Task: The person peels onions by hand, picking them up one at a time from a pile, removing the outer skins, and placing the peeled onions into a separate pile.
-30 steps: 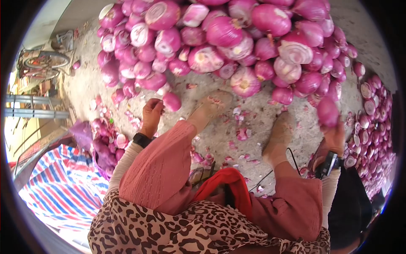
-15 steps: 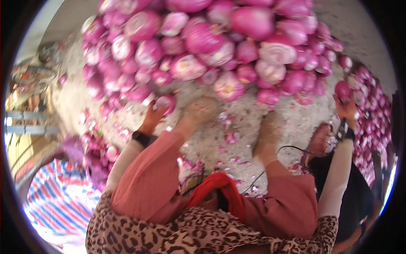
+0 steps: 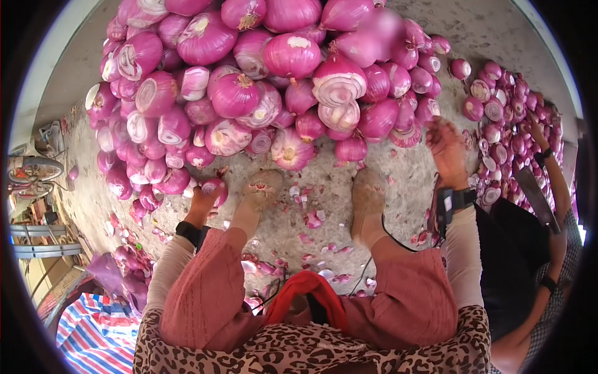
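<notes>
There's a bike (image 3: 36,169) way over on the far left, with some grey metal rails (image 3: 47,251) a bit nearer. Near left you've got a crumpled red, white and blue striped sheet (image 3: 96,333). Floor (image 3: 324,209) looks like rough grey concrete. Another person's over on the right in checked clothes (image 3: 571,240).

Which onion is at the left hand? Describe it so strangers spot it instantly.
Start at the big onion pile; follow its lower edge left to the person's left hand. The purple onion is right there; unlike its neighbours, it sits between that hand and the left foot.
</notes>
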`<state>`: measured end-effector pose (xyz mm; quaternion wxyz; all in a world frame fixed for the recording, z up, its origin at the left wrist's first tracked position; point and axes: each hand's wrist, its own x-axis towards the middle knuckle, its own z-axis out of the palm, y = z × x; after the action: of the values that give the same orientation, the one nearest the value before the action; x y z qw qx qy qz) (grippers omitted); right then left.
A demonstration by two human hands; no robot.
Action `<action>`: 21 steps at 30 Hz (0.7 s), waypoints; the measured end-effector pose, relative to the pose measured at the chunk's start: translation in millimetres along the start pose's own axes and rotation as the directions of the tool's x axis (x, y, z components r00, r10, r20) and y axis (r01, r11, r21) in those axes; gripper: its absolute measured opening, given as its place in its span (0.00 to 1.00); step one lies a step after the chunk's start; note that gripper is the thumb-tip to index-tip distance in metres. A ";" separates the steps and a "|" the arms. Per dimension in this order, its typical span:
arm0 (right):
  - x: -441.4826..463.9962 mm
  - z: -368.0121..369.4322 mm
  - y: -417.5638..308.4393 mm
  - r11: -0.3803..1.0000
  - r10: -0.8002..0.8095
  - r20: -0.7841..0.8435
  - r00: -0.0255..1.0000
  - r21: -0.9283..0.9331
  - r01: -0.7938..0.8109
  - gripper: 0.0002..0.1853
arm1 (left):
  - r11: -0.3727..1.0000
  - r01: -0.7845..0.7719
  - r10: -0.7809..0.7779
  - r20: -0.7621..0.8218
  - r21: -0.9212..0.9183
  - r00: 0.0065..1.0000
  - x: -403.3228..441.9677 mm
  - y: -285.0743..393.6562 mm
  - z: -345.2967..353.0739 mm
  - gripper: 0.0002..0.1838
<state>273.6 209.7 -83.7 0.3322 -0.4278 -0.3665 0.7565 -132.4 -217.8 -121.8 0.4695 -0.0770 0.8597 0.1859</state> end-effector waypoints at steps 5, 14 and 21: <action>-28.8 44.9 13.6 0.986 0.143 0.261 0.955 -0.123 -0.114 0.13 | 0.996 -0.041 0.043 -0.022 0.080 0.999 10.2 2.0 -5.9 0.45; -55.8 141.0 22.5 0.808 0.303 0.711 0.634 -0.545 0.225 0.24 | 0.915 0.013 0.333 0.775 -0.402 0.537 -56.6 73.7 0.8 0.31; -79.6 203.3 34.6 0.510 0.071 0.887 0.457 -0.426 0.747 0.42 | 0.962 0.022 0.259 0.933 -0.272 0.251 -83.7 138.3 63.3 0.31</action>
<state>118.8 72.1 -6.3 0.0593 -0.0206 -0.8536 0.5171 -79.8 -69.4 -48.6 0.8665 0.0636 0.3718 0.3269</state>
